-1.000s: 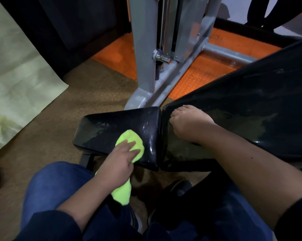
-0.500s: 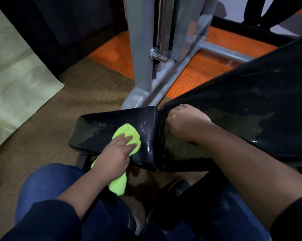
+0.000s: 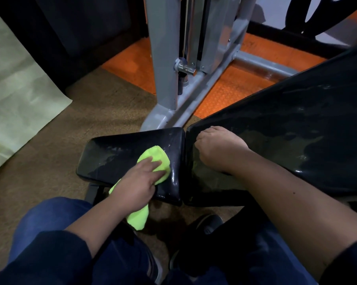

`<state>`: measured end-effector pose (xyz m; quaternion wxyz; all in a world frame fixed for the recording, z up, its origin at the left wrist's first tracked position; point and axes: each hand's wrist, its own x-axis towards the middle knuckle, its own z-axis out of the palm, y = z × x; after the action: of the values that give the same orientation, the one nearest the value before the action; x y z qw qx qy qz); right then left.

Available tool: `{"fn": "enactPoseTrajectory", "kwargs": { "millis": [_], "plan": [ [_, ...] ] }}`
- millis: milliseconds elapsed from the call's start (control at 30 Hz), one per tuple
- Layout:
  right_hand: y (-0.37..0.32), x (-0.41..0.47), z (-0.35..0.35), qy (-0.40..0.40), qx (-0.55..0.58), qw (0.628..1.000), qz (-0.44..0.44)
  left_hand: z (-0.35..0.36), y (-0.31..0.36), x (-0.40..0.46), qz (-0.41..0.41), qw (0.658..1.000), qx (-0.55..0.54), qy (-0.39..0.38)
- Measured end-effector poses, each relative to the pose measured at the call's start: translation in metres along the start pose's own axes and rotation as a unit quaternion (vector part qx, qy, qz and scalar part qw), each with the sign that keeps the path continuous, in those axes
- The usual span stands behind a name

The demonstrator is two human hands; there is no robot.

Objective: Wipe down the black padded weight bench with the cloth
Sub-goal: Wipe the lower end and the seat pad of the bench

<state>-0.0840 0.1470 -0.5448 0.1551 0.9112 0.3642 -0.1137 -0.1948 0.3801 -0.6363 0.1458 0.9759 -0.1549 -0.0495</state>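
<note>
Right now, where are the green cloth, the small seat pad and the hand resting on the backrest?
green cloth [image 3: 156, 156], head view, bunched end ahead of the fingers.
small seat pad [image 3: 109, 154], head view, bare top surface.
right hand [image 3: 218, 150], head view, back of the hand.

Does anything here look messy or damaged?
Nothing looks broken. The black bench pads show wet streaks and smears, likely from wiping. The left hand presses the green cloth on the small pad.

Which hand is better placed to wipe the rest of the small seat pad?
Left. The left hand already presses the lime-green microfibre cloth on the small black padded seat. The right hand holds no cloth and rests, fingers curled, on the long black backrest pad.
</note>
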Motion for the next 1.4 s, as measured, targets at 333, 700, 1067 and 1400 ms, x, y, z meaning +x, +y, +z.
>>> {"fn": "enactPoseTrajectory", "kwargs": {
  "millis": [333, 700, 1067, 1400],
  "plan": [
    [0.003, 0.002, 0.006, 0.021, 0.007, 1.000, -0.002, -0.014, -0.013, 0.032, -0.023, 0.999, 0.027, -0.009],
    [0.004, 0.003, 0.008, 0.026, 0.013, 1.000, -0.006, -0.013, -0.013, 0.049, -0.049, 0.998, 0.027, -0.010],
    [0.003, 0.002, 0.007, 0.021, 0.019, 1.000, -0.009, -0.011, -0.020, 0.058, -0.024, 1.000, 0.014, -0.004],
    [0.004, 0.002, 0.007, 0.026, 0.029, 0.999, -0.009, -0.014, -0.036, 0.072, -0.033, 0.999, -0.012, -0.006]
  ]
}}
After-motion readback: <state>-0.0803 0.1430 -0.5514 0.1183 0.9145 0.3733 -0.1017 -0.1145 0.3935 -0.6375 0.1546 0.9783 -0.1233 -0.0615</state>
